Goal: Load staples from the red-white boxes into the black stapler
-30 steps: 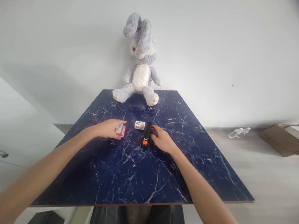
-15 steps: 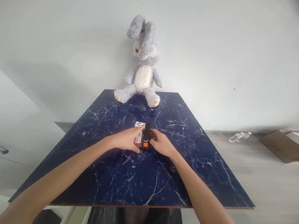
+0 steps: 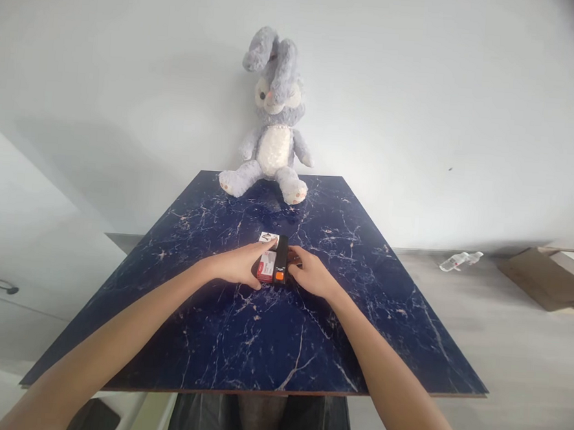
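Note:
In the middle of the table lies a tight cluster of small packs: a red-and-white box [image 3: 266, 265], a white box with a dark print [image 3: 267, 238] behind it, and a long black item with an orange patch [image 3: 281, 260] along their right side. My left hand [image 3: 238, 262] rests at the boxes' left, fingers and thumb apart; one fingertip touches the white box, the thumb is by the red-and-white box's near corner. Against the black item's right side, my right hand [image 3: 310, 273] is curled, thumb and forefinger bent round something small and dark that I cannot make out.
A grey plush rabbit [image 3: 275, 136] sits at the far end of the dark blue marbled table [image 3: 240, 348], against the wall. On the floor to the right are a clear plastic bottle [image 3: 459, 261] and a cardboard box [image 3: 540, 276].
My left thumb has slid slightly left, baring more of the red-and-white box. My right hand has hardly moved, and the packs remain in place.

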